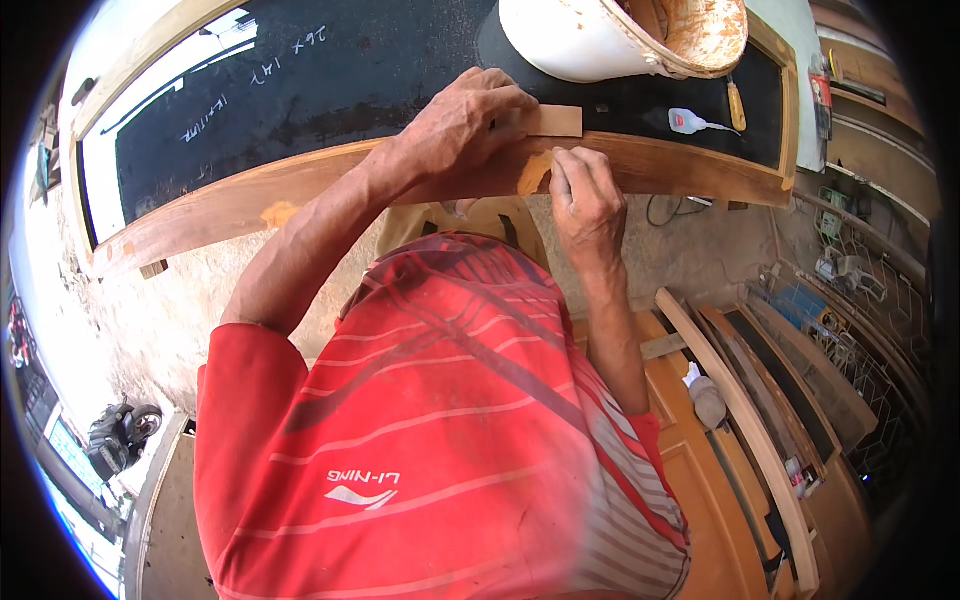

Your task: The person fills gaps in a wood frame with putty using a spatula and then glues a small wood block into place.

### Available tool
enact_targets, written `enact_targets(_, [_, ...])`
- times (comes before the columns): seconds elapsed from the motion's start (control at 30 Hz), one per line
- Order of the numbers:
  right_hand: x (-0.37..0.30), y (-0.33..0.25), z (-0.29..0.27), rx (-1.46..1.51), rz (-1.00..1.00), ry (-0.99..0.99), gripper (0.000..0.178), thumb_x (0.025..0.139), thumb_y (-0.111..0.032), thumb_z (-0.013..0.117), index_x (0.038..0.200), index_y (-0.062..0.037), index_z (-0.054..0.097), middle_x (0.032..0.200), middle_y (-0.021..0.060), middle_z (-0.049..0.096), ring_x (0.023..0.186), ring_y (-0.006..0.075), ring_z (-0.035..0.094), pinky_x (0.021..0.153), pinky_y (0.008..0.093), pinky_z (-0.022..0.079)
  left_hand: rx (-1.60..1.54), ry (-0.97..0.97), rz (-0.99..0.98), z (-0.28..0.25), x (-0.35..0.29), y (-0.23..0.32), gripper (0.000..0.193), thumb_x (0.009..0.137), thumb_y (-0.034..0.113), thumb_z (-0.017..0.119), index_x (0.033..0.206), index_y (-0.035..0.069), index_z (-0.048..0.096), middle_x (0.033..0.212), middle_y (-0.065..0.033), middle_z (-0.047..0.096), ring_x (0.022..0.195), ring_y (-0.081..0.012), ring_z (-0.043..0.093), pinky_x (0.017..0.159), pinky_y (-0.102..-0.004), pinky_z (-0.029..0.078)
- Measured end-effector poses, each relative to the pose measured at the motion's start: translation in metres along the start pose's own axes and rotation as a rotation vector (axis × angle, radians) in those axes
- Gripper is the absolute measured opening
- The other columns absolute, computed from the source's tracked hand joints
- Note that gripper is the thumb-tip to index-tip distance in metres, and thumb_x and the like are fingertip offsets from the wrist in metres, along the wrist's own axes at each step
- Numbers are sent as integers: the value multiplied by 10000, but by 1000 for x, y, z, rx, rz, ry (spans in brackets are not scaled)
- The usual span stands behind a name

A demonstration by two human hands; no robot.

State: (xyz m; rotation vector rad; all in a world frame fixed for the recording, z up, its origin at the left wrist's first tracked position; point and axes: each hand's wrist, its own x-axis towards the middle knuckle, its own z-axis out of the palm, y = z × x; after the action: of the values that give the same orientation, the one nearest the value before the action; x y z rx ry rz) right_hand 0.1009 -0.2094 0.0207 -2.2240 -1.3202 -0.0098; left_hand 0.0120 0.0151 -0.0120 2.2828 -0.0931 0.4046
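Observation:
My left hand is closed over the near edge of a framed panel, and a small flat tan piece sticks out from its fingers. The fingertips are partly hidden behind the knuckles. Close to it, my right hand is bent in a pinch against the front face of the brown wooden rail. Whatever those fingers hold is hidden. Beside the right fingertips, an orange filler patch lies on the rail. Another orange patch shows farther left.
On the panel's dark surface rest a white bucket smeared with orange inside, a small white nozzle bottle and a yellow-handled tool. Wooden boards lean at lower right. A motorbike stands at lower left.

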Motion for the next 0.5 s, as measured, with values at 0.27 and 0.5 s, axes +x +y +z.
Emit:
enact_targets(0.27, [-9, -13, 17, -160, -60, 33, 407, 878, 26, 746, 1282, -16, 729, 1226, 123, 647, 1088, 324, 641, 945, 446, 543, -40, 22, -45, 0, 3, 1, 306, 953, 171, 756, 1241, 69, 734, 1188, -152, 699, 1159, -366, 653, 1049, -446, 530])
enact_targets(0.5, [-16, -13, 23, -181, -21, 82, 434, 888, 11, 733, 1321, 1, 705, 1302, 141, 632, 1119, 334, 624, 967, 454, 530, 7, 6, 6, 0, 3, -1, 292, 948, 167, 759, 1227, 79, 746, 1207, -153, 699, 1151, -371, 644, 1042, -449, 534])
